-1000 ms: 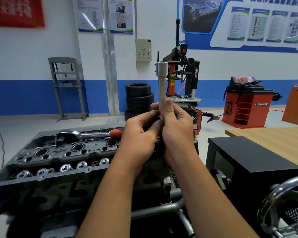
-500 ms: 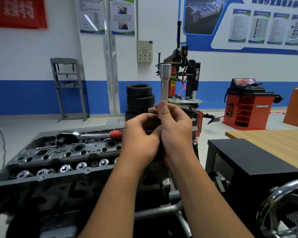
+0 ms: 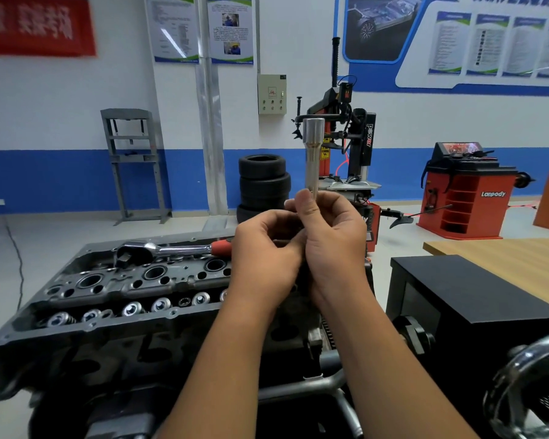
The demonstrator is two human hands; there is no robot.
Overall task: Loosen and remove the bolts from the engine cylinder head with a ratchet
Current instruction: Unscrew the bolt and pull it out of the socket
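A long silver deep socket (image 3: 313, 156) stands upright above my two hands, wide end up. My right hand (image 3: 333, 239) grips its lower end with thumb and curled fingers. My left hand (image 3: 267, 248) curls against the same lower end from the left; what its fingers pinch there is hidden. The ratchet (image 3: 171, 248), chrome with a red handle, lies flat on top of the dark grey engine cylinder head (image 3: 114, 289) to the left of my hands. Valve springs and round bores line the head's top.
A black box (image 3: 476, 296) and a wooden table (image 3: 504, 261) stand to the right, a chrome handwheel (image 3: 526, 384) at the lower right. Stacked tyres (image 3: 263, 185), a tyre changer (image 3: 349, 147) and a red wheel balancer (image 3: 466, 191) stand on the floor behind.
Both hands with the socket have stayed in nearly the same spot; the fingers have shifted a little around the socket's lower end. The ratchet has not moved.
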